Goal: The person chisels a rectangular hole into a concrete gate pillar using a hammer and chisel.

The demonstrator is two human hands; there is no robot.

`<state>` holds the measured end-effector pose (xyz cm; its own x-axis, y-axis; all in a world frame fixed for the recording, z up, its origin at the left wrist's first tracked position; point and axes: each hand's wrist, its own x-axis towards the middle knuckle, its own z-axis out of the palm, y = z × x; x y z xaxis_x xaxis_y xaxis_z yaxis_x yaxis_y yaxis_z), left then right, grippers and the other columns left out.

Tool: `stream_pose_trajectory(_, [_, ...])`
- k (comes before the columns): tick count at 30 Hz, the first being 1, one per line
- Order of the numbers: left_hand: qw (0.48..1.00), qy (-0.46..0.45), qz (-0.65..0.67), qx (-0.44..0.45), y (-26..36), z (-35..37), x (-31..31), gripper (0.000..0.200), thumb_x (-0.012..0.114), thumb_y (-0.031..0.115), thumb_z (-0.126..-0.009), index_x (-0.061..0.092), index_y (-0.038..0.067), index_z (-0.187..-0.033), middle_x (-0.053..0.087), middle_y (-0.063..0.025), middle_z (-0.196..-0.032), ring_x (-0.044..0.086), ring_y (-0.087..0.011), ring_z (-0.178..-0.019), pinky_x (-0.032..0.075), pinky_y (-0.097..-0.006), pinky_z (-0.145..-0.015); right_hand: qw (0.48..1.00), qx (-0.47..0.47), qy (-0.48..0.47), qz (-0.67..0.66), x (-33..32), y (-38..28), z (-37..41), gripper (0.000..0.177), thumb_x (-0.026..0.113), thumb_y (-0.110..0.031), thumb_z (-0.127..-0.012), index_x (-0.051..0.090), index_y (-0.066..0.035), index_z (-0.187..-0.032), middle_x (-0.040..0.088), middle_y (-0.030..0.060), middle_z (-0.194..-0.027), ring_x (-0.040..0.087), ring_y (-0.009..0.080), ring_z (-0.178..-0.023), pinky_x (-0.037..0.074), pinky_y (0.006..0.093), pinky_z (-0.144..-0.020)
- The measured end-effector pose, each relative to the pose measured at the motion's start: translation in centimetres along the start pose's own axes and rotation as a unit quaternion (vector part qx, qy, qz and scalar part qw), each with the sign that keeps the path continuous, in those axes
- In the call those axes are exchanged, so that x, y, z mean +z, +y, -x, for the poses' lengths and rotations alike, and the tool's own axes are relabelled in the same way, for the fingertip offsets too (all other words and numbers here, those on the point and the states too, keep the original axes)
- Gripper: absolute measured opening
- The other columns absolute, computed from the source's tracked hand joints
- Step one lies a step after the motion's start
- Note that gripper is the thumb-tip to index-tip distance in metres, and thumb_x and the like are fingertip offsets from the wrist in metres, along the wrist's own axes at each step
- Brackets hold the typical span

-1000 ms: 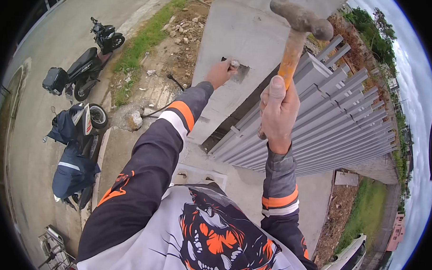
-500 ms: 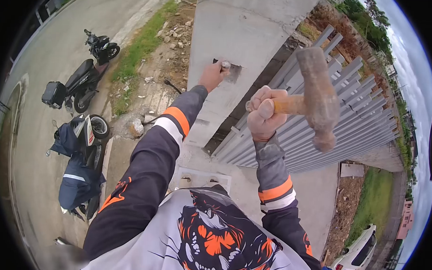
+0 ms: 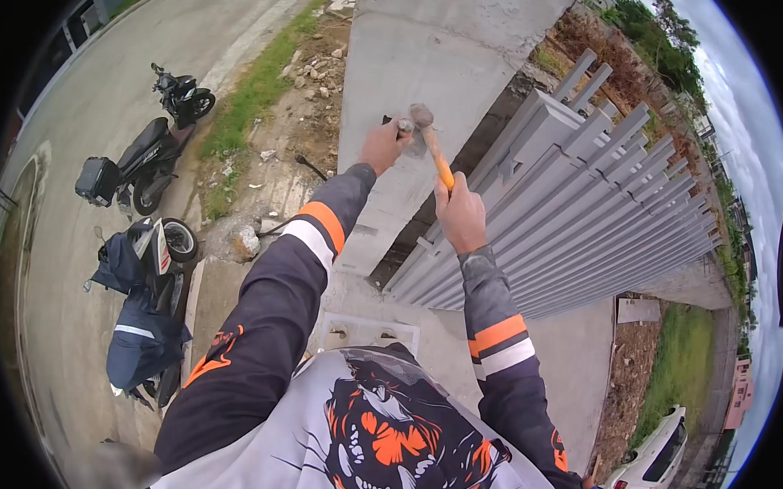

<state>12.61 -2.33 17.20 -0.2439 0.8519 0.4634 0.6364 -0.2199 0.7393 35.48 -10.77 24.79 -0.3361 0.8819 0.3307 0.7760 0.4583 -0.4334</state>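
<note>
My left hand (image 3: 384,148) is closed around a chisel (image 3: 405,125), whose round metal end shows above the fingers; the rest of it is hidden by the hand. It is held against the face of a grey concrete post (image 3: 389,63), at a dark rectangular recess. My right hand (image 3: 461,217) grips the orange handle of a hammer (image 3: 443,170). The dusty hammer head (image 3: 421,116) is right beside the chisel's end. Both arms reach forward in long dark sleeves with orange and white bands.
To the right of the post is a grey slatted metal gate (image 3: 530,223). Rubble and grass (image 3: 240,123) line the left side. Parked motorcycles (image 3: 140,158) stand on the road, one under a dark blue cover (image 3: 142,339). A white vehicle (image 3: 656,461) is at lower right.
My right hand has swung the hammer forward and left, from raised near the gate to the chisel's end. The left hand has stayed in nearly the same place.
</note>
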Motion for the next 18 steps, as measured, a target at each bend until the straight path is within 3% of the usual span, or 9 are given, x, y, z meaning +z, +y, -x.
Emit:
stream_pose_trajectory(3, [1.000, 0.001, 0.026, -0.003, -0.6, -1.8, -0.6, 0.033, 0.077, 0.020, -0.089, 0.063, 0.005, -0.115, 0.073, -0.0187, -0.091, 0.071, -0.0402, -0.087, 0.055, -0.0455, -0.075, 0.999, 0.041, -0.012, -0.002, 0.8, 1.6, 1.8, 0.043, 0.055, -0.040, -0.106, 0.057, 0.000, -0.092, 0.062, 0.0264, -0.075, 0.062, 0.0489, -0.071, 0.047, 0.0549, -0.064])
stream_pose_trajectory(6, [0.998, -0.009, 0.057, -0.004, -0.5, 0.0, -0.6, 0.033, 0.078, 0.021, -0.089, 0.064, 0.003, -0.113, 0.073, -0.0198, -0.093, 0.071, -0.0404, -0.088, 0.055, -0.0457, -0.077, 0.991, 0.101, -0.003, -0.088, -1.3, 2.2, 5.1, 0.045, 0.057, -0.043, -0.104, 0.060, 0.000, -0.093, 0.065, 0.0274, -0.074, 0.067, 0.0484, -0.074, 0.047, 0.0579, -0.065])
stream_pose_trajectory(8, [0.995, -0.034, 0.095, -0.011, 0.5, 0.1, -2.4, 0.035, 0.079, 0.022, -0.088, 0.065, 0.002, -0.112, 0.073, -0.0198, -0.094, 0.071, -0.0400, -0.089, 0.055, -0.0465, -0.078, 0.985, 0.129, -0.016, -0.113, -2.3, 3.6, 8.0, 0.048, 0.057, -0.043, -0.105, 0.060, 0.003, -0.092, 0.063, 0.0252, -0.073, 0.064, 0.0442, -0.069, 0.047, 0.0523, -0.064])
stream_pose_trajectory(11, [0.999, 0.035, -0.027, -0.016, 0.4, 0.4, -3.7, 0.037, 0.080, 0.024, -0.088, 0.065, 0.001, -0.113, 0.074, -0.0189, -0.094, 0.072, -0.0379, -0.090, 0.055, -0.0461, -0.079, 0.964, 0.195, -0.061, -0.171, -2.6, 5.4, 12.4, 0.050, 0.055, -0.042, -0.106, 0.061, 0.005, -0.092, 0.058, 0.0230, -0.070, 0.058, 0.0398, -0.065, 0.046, 0.0485, -0.064])
stream_pose_trajectory(13, [1.000, 0.025, -0.015, -0.004, 0.3, 0.4, -3.5, 0.037, 0.080, 0.024, -0.088, 0.066, 0.002, -0.113, 0.074, -0.0186, -0.096, 0.072, -0.0375, -0.091, 0.055, -0.0459, -0.079, 0.952, 0.207, -0.089, -0.208, -0.8, 7.6, 15.1, 0.048, 0.055, -0.040, -0.106, 0.061, 0.005, -0.093, 0.056, 0.0183, -0.067, 0.057, 0.0327, -0.061, 0.046, 0.0455, -0.061])
stream_pose_trajectory(18, [1.000, -0.021, 0.012, -0.002, 1.9, 1.1, -2.6, 0.035, 0.078, 0.027, -0.089, 0.065, 0.004, -0.112, 0.074, -0.0175, -0.098, 0.071, -0.0384, -0.094, 0.054, -0.0475, -0.079, 0.909, 0.220, -0.131, -0.329, -1.9, 4.2, 15.6, 0.044, 0.055, -0.039, -0.108, 0.060, 0.003, -0.095, 0.053, 0.0069, -0.063, 0.053, 0.0156, -0.055, 0.043, 0.0358, -0.053])
